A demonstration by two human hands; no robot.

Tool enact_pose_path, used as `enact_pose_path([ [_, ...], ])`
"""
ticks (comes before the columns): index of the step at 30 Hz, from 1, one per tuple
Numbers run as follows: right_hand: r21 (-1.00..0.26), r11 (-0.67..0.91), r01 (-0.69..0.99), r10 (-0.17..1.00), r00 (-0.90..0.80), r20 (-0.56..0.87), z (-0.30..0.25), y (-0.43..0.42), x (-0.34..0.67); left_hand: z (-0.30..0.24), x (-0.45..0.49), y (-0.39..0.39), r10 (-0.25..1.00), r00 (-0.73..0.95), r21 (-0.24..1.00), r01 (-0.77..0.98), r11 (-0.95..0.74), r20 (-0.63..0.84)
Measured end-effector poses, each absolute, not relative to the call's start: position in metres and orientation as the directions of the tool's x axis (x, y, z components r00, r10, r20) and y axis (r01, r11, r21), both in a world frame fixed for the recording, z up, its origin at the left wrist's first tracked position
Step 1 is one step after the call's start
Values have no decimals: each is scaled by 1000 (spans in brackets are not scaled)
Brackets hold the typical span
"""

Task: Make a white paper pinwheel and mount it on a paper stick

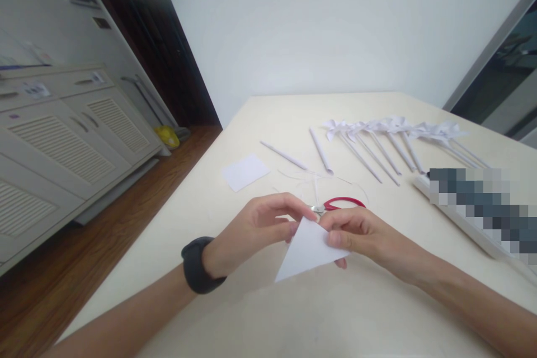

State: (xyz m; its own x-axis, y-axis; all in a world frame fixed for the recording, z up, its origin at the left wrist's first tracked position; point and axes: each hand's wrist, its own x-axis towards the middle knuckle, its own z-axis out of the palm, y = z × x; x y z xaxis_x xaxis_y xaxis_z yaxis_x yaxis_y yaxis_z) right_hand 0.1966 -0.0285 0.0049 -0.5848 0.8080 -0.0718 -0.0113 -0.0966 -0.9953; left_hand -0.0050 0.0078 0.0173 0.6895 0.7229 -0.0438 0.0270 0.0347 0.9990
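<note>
A white paper folded into a triangle [308, 249] is held just above the cream table [268, 313], near its front. My left hand [260, 224], with a black watch on its wrist, pinches the triangle's top corner. My right hand [361, 232] grips the same corner and the right edge, thumb on top. Red-handled scissors [342, 203] lie on the table just behind my fingers.
A white paper square [245, 172] lies at the left. Two rolled white paper sticks [285, 156] sit mid-table, and several finished paper pinwheels [390, 134] line the back right. A white cabinet [59, 140] stands left across the wooden floor.
</note>
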Motion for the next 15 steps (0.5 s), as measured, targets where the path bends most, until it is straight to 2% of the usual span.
enact_pose_path([
  [5, -995, -54, 88, 815, -571, -95, 6, -29, 195, 16, -5, 9, 772, 628, 995, 73, 67, -98],
  [10, -992, 49, 120, 865, -502, -18, 6, -27, 197, 12, -7, 15, 848, 520, 994, 30, 106, -106],
  [15, -994, -19, 109, 899, -433, -65, 9, -25, 199, 12, -8, 18, 881, 461, 994, 23, 103, -102],
])
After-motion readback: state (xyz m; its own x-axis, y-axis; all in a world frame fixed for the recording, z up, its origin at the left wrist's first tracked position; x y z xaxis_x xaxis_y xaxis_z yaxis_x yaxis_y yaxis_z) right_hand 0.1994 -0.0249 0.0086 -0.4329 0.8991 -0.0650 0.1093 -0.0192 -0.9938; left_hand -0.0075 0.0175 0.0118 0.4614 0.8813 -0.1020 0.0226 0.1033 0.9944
